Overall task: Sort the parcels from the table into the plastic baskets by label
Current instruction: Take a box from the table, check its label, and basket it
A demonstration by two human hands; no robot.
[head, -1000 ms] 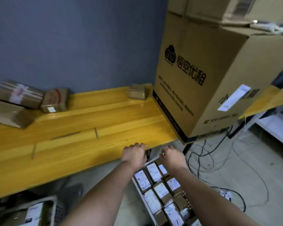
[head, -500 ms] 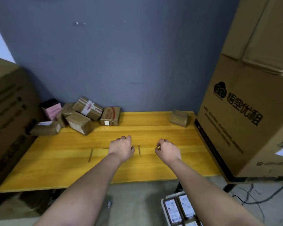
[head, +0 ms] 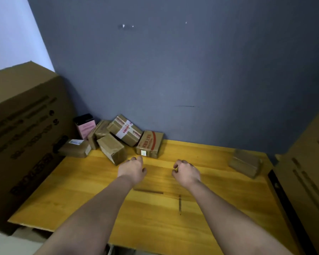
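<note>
Several small brown parcels are piled at the back left of the yellow wooden table [head: 81, 196]. Among them are a red-printed parcel [head: 150, 144], a taped parcel [head: 125, 130] leaning on the wall, a plain parcel [head: 111, 148] and a labelled one [head: 74, 148]. A lone brown parcel [head: 245, 163] lies at the back right. My left hand [head: 133, 170] hovers just in front of the red-printed parcel, fingers loosely curled, holding nothing. My right hand [head: 187, 173] hangs over the table's middle, loosely curled and empty. No basket is in view.
A large cardboard box [head: 24, 137] stands against the table's left end, and another big box [head: 309, 177] at its right end. A pink box [head: 85, 126] stands behind the pile. The dark blue wall runs along the table's back edge.
My view swung up from the floor baskets to the table. Both hands moved forward over the table toward the parcel pile; the baskets dropped out of view.
</note>
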